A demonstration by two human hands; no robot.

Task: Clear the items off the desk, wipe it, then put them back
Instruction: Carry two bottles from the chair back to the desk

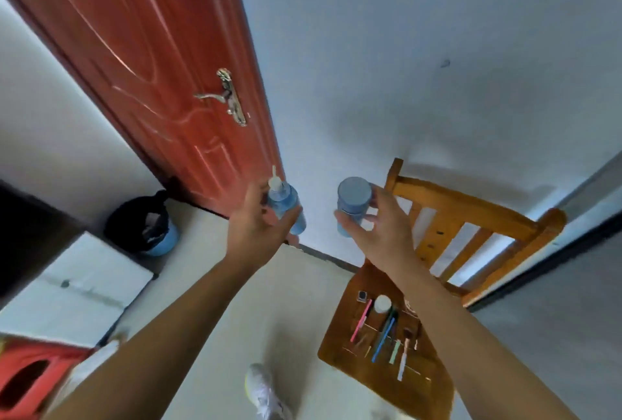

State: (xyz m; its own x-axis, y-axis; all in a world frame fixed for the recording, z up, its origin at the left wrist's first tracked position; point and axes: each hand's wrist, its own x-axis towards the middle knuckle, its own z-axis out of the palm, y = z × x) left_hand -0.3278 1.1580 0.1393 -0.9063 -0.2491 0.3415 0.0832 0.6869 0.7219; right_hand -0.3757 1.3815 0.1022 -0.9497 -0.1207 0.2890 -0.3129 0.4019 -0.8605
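White wall [437, 49] fills the far side, and the red door [141, 49] stands shut on the left, its edge meeting the wall right above the hands. Pale floor [208, 285] runs open down the middle, between a white box [84, 285] on the left and the wooden chair [471, 211] on the right. The chair's back is against the wall, and its seat corner juts toward the open strip. A blue bin [165, 244] lined with a black bag sits in the corner by the door foot, just beyond the box. One white shoe [266, 392] shows at the bottom edge, on bare floor near the seat.

Both arms are out in front, up in the air over that open floor. The left hand [259, 227] wraps its fingers round a blue bottle with a white nozzle [286, 204], tilted with the tip up and left. The right hand [380, 227] grips a squat blue jar [351, 204] between thumb and curled fingers, round lid facing the camera. The two containers are near each other, not touching. Down on the seat lie coloured pens and brushes [383, 339] beside a white-capped bottle [382, 303].
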